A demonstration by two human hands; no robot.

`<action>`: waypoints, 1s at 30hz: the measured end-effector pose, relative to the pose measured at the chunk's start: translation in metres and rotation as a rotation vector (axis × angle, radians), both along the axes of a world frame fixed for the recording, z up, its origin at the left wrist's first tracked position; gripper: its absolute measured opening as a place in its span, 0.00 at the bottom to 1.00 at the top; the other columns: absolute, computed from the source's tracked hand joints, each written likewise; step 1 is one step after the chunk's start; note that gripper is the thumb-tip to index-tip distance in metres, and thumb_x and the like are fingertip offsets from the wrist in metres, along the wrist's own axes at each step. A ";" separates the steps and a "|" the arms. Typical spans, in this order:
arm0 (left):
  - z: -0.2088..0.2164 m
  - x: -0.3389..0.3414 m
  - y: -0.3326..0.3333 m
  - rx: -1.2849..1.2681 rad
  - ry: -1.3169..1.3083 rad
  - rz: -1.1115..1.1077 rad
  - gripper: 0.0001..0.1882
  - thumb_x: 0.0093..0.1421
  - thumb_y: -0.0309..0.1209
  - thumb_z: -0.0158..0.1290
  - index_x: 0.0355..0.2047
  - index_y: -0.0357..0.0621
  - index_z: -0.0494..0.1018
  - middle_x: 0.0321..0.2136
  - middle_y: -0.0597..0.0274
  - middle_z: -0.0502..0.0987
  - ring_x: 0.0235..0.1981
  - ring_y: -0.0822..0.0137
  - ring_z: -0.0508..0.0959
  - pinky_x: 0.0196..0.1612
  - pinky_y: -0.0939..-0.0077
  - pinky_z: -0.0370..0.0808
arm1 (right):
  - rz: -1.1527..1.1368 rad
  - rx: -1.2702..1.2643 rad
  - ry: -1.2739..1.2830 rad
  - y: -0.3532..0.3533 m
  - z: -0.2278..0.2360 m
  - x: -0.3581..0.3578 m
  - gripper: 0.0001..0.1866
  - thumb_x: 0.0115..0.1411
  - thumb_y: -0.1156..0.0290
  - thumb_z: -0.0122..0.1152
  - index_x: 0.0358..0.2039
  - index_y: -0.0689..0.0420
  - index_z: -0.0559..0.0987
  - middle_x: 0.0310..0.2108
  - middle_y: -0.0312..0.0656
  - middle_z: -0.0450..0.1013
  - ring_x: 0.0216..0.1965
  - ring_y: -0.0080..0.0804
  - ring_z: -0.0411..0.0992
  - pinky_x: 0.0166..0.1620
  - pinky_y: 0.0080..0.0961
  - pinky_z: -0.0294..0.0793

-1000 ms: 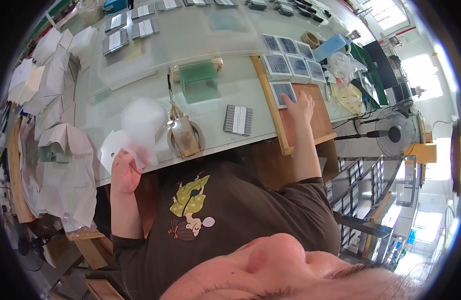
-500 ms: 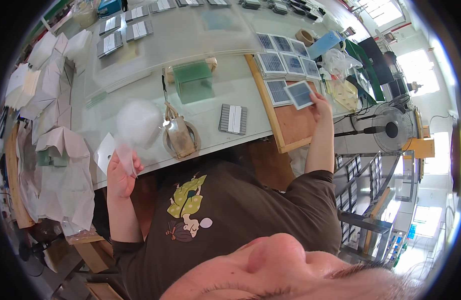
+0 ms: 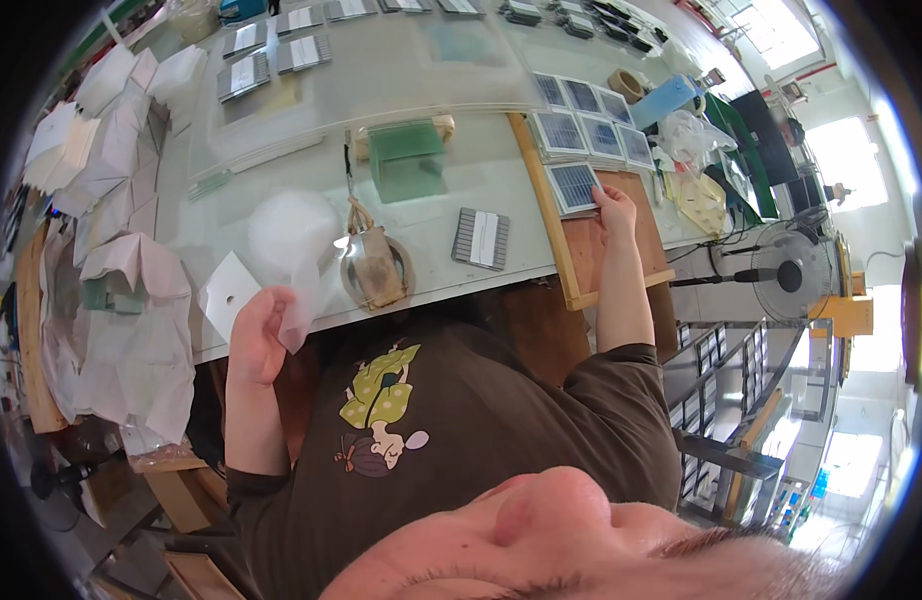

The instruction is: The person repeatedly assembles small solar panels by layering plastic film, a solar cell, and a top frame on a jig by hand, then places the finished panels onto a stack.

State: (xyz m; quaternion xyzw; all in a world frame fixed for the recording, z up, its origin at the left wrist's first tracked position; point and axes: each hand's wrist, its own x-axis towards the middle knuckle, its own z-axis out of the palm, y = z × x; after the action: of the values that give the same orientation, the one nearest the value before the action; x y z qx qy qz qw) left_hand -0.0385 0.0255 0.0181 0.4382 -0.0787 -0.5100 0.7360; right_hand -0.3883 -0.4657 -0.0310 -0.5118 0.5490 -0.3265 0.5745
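Note:
My right hand point(image 3: 617, 214) pinches the near right corner of a small solar panel point(image 3: 573, 186) over a wood-rimmed board point(image 3: 631, 255). That panel lines up with the rows of like panels point(image 3: 603, 135) just beyond it; whether it rests on the board I cannot tell. A thin translucent film point(image 3: 299, 305) is gripped at its side by my closed left hand point(image 3: 260, 335), above the table's front edge. Beside that hand lies a white square sheet point(image 3: 227, 292) with a small hole. Past it is a clear round plastic heap point(image 3: 293, 228).
Between my hands are a wooden-topped tool in a round dish point(image 3: 379, 268), a green glass stack point(image 3: 406, 165) and a banded grey strip bundle point(image 3: 481, 238). A large translucent sheet stack point(image 3: 361, 75) lies farther back. A fan point(image 3: 786, 275) stands right.
The solar panel in my right hand has moved left and down toward the row end, turning its cell side up to view. My left hand still grips the film. The view has shifted slightly.

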 end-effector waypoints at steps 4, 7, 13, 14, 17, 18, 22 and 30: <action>-0.020 -0.003 0.008 0.165 -0.228 -0.031 0.03 0.61 0.26 0.50 0.34 0.42 0.68 0.28 0.64 0.74 0.26 0.70 0.75 0.27 0.77 0.72 | -0.023 -0.934 0.973 0.020 0.001 0.017 0.15 0.57 0.60 0.60 0.36 0.60 0.79 0.28 0.41 0.75 0.28 0.35 0.72 0.35 0.31 0.72; 0.008 -0.021 -0.013 0.169 -0.109 0.085 0.05 0.61 0.25 0.50 0.38 0.43 0.69 0.29 0.65 0.74 0.29 0.72 0.75 0.33 0.79 0.73 | 0.030 -1.128 0.920 0.065 0.033 0.044 0.16 0.58 0.60 0.59 0.38 0.60 0.79 0.27 0.43 0.75 0.29 0.38 0.73 0.38 0.32 0.73; 0.002 -0.046 -0.046 0.062 -0.104 0.039 0.05 0.64 0.27 0.48 0.39 0.43 0.69 0.32 0.62 0.76 0.34 0.69 0.77 0.41 0.76 0.74 | 0.987 -0.153 0.091 0.226 0.076 0.125 0.17 0.58 0.68 0.62 0.45 0.64 0.75 0.33 0.36 0.76 0.33 0.18 0.72 0.34 0.16 0.71; 0.003 -0.052 -0.052 0.067 -0.106 0.045 0.05 0.64 0.27 0.48 0.39 0.43 0.69 0.32 0.62 0.76 0.34 0.69 0.77 0.41 0.76 0.74 | 1.114 -0.048 -0.002 0.249 0.084 0.135 0.22 0.56 0.66 0.65 0.47 0.65 0.74 0.32 0.35 0.76 0.31 0.18 0.71 0.34 0.17 0.72; -0.002 -0.060 -0.064 -0.088 -0.015 0.086 0.06 0.64 0.28 0.46 0.39 0.41 0.69 0.34 0.60 0.77 0.37 0.67 0.78 0.45 0.71 0.75 | 1.049 0.245 -0.117 0.281 0.074 0.155 0.21 0.56 0.67 0.64 0.46 0.65 0.73 0.32 0.36 0.76 0.31 0.18 0.72 0.31 0.15 0.71; -0.001 -0.060 -0.066 -0.086 -0.017 0.085 0.06 0.64 0.28 0.46 0.39 0.41 0.69 0.34 0.60 0.77 0.37 0.67 0.78 0.45 0.71 0.75 | 0.962 0.228 -0.156 0.283 0.062 0.160 0.17 0.58 0.69 0.62 0.45 0.64 0.73 0.31 0.36 0.75 0.30 0.19 0.73 0.29 0.15 0.70; 0.005 -0.050 -0.071 0.155 -0.347 0.043 0.06 0.62 0.30 0.50 0.33 0.40 0.72 0.30 0.64 0.77 0.32 0.72 0.76 0.36 0.78 0.73 | 0.754 0.136 -0.209 0.262 0.054 0.175 0.12 0.58 0.73 0.61 0.41 0.62 0.73 0.27 0.35 0.74 0.26 0.20 0.72 0.26 0.14 0.68; -0.006 -0.022 -0.088 0.564 -1.012 -0.100 0.18 0.52 0.40 0.62 0.21 0.37 0.74 0.16 0.67 0.73 0.18 0.77 0.68 0.23 0.81 0.66 | 0.674 -0.208 0.046 0.246 0.038 0.187 0.20 0.51 0.77 0.66 0.44 0.65 0.73 0.24 0.31 0.71 0.24 0.13 0.66 0.28 0.11 0.66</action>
State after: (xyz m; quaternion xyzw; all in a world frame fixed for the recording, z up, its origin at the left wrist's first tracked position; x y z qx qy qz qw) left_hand -0.0608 -0.0625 0.0122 0.8023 -0.3023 -0.2727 0.4365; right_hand -0.2018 -0.2196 0.0072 -0.7272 0.3258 -0.1611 0.5823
